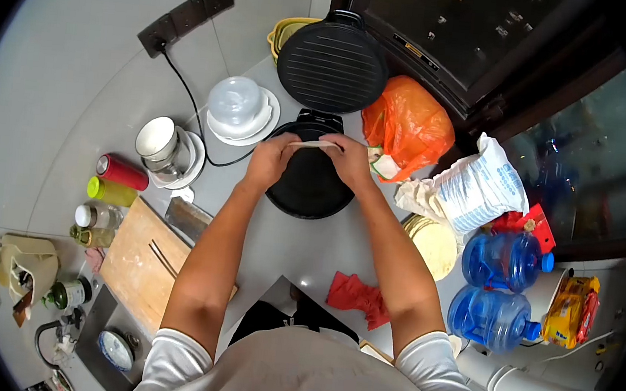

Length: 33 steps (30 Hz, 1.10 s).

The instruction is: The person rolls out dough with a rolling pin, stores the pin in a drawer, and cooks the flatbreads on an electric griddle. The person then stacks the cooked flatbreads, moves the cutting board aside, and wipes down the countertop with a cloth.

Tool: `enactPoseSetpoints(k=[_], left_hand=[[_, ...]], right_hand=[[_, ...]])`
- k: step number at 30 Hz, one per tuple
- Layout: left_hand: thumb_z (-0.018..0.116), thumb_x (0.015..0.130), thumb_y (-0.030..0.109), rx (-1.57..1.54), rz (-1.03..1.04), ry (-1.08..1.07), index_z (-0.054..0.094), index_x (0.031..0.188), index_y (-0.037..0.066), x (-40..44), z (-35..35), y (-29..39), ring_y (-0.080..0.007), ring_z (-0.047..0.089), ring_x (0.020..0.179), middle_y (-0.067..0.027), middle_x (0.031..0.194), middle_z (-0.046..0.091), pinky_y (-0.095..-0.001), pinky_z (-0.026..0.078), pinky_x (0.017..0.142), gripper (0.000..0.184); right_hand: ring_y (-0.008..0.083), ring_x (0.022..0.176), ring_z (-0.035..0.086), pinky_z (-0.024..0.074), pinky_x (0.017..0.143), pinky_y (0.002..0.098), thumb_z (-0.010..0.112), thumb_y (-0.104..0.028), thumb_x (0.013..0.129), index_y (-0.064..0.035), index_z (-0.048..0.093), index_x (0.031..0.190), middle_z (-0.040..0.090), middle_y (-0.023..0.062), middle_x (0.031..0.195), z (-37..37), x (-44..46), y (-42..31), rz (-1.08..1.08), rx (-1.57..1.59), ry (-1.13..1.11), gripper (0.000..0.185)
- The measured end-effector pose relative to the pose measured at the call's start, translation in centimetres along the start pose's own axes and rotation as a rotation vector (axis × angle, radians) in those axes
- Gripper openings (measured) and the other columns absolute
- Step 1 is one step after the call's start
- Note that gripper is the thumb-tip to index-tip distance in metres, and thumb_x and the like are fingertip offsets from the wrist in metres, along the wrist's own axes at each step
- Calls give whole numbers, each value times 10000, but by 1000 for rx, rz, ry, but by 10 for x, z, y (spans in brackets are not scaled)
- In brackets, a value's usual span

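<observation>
My left hand (pixel 273 161) and my right hand (pixel 350 163) both pinch a thin pale flatbread (pixel 314 144), one at each end. Seen nearly edge-on, it stretches between my fingers above the far part of the black electric griddle (pixel 310 188). The griddle's ridged lid (pixel 331 70) is raised behind it. To the right of my right forearm lies a stack of pale round flatbreads (pixel 431 249), partly hidden by that arm.
An orange plastic bag (pixel 412 122) and a white sack (pixel 483 186) stand on the right. Bowls on plates (pixel 244 115) sit left of the griddle, by its power cord (pixel 188 89). A wooden cutting board (pixel 136 262) with chopsticks and a red cloth (pixel 358 298) lie nearer me.
</observation>
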<state>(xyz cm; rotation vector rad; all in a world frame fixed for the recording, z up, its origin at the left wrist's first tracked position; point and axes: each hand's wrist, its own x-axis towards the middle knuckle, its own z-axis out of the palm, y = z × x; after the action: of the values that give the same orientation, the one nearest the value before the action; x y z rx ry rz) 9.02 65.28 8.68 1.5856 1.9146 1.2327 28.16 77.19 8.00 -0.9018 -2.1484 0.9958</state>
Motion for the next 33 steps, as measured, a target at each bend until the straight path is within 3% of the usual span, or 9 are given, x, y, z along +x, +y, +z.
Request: enactPoseSetpoints(k=[2,5,7,10,12,16,21,27,33], left_hand=[[692,923,91,72,83,-70,732,1119,39,-10,9,-10,-385,706,983,-178,1052,743,-459,547,852,206],[652,837,-13,280,216,-292,737,1130,37,-39,26,-59,-375,682,1081,-154,1123,738,-462,533,937,309],[621,793,-48,276,171,-170,735,1142,39,-57,23,-51,-371,669,1102,-145,1134,736,-456,520,978,377],[594,781,-69,211,2,12,730,1151,38,-72,17,-47,-365,664,1052,-144,1088,730,-448,523,966,408],[585,789,-81,173,-101,97,728,1143,33,-79,10,-46,-362,666,999,-150,1065,730,-437,535,928,399],[579,801,-98,148,-153,190,726,1125,27,-95,-2,-46,-357,667,951,-152,1041,731,-419,549,880,377],[571,807,-102,142,-194,236,722,1124,21,-121,-7,-51,-336,667,915,-140,977,717,-400,549,856,372],[550,819,-110,55,-248,278,726,1119,21,-138,-6,-64,-282,688,843,-143,983,716,-353,556,800,372],[551,822,-115,27,-225,249,728,1106,19,-129,2,-57,-294,690,856,-146,1009,724,-364,561,806,361]], right_hand=[[333,1060,707,555,938,391,700,-25,898,-80,767,1129,749,146,1135,-3,-11,22,-120,-78,-69,247],[338,1147,668,524,1015,431,677,-17,864,-94,764,1143,738,118,1178,3,-44,60,-191,-181,-352,302],[322,1200,647,492,1069,435,649,-8,832,-105,769,1142,735,103,1188,10,-56,65,-238,-206,-408,347],[344,1349,546,433,1131,480,669,-170,927,-137,713,1284,636,130,1386,41,-55,62,-223,-422,-319,361],[398,1488,381,323,1217,508,619,-387,1004,-150,578,1472,453,193,1579,60,-48,49,-139,-602,-310,526],[416,1573,205,178,1276,521,528,-437,1057,-78,402,1593,283,212,1682,107,-32,53,52,-671,-252,657],[407,1567,231,174,1278,517,507,-410,1069,-105,388,1607,305,200,1680,142,6,51,-67,-624,-251,630],[365,1574,237,233,1271,491,540,-401,1057,-153,431,1590,305,119,1696,98,-34,37,-358,-611,-672,598],[376,1596,175,207,1285,470,514,-429,1059,-179,332,1644,227,135,1728,64,-36,59,-250,-758,-628,661]])
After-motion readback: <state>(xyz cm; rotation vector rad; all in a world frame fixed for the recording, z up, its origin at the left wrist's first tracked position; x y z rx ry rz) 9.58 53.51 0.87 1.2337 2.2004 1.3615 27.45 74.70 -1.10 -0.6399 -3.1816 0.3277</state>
